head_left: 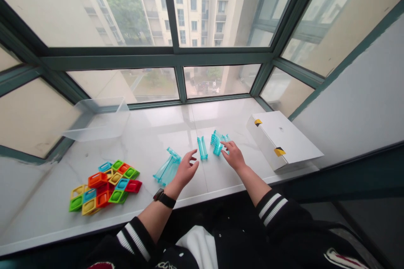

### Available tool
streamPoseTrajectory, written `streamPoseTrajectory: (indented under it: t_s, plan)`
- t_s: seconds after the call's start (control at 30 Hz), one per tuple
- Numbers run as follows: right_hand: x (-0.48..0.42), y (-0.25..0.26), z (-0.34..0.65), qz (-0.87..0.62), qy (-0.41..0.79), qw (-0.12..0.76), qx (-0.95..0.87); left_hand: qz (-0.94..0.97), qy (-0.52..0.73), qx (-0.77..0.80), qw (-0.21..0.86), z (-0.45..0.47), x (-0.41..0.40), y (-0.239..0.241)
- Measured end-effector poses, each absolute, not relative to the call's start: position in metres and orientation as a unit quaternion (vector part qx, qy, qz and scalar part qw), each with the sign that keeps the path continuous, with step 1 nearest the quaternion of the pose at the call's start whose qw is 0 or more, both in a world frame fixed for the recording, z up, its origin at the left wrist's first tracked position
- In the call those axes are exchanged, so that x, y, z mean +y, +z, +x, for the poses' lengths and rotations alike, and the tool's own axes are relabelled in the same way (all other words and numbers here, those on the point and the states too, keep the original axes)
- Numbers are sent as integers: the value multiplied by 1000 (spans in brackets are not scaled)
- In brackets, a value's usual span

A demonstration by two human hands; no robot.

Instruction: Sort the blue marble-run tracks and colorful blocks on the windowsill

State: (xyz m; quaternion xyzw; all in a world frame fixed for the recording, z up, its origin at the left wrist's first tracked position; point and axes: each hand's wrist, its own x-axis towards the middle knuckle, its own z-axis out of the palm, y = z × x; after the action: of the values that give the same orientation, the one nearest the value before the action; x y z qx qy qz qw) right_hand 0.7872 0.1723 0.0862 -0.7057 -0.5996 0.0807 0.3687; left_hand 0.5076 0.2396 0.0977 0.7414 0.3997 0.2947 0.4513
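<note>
On the white window ledge point(158, 134) lie clear teal plastic track pieces. My right hand point(234, 155) rests its fingertips on a curved teal piece point(217, 142), fingers bent over it. My left hand point(186, 170) hovers with fingers apart and holds nothing, between a stack of long teal pieces point(167, 169) on its left and a short straight teal piece point(202, 148) just beyond its fingertips. A black watch sits on my left wrist.
A pile of coloured square frame tiles point(105, 187) lies at the front left of the ledge. A clear plastic tub point(97, 118) stands at the back left. A white box point(280, 139) lies at the right. Window glass rises behind.
</note>
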Motion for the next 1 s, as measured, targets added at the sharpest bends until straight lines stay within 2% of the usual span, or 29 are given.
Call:
streamPoseTrajectory:
  t_s: [0.17, 0.27, 0.43, 0.53, 0.73, 1.0]
  plan:
    - [138, 94, 772, -687, 49, 429, -585, 797, 347, 442, 219, 409, 232, 93]
    - [110, 81, 749, -661, 103, 432, -604, 801, 328, 477, 155, 366, 220, 80]
    - [83, 48, 696, -614, 285, 340, -653, 809, 311, 486, 111, 334, 191, 49]
    - [90, 45, 661, -595, 341, 272, -675, 811, 320, 481, 92, 331, 179, 30]
    - [133, 72, 595, -567, 301, 168, -748, 809, 313, 497, 30, 336, 175, 5]
    - [164, 70, 548, -587, 206, 72, -779, 824, 210, 520, 76, 344, 175, 10]
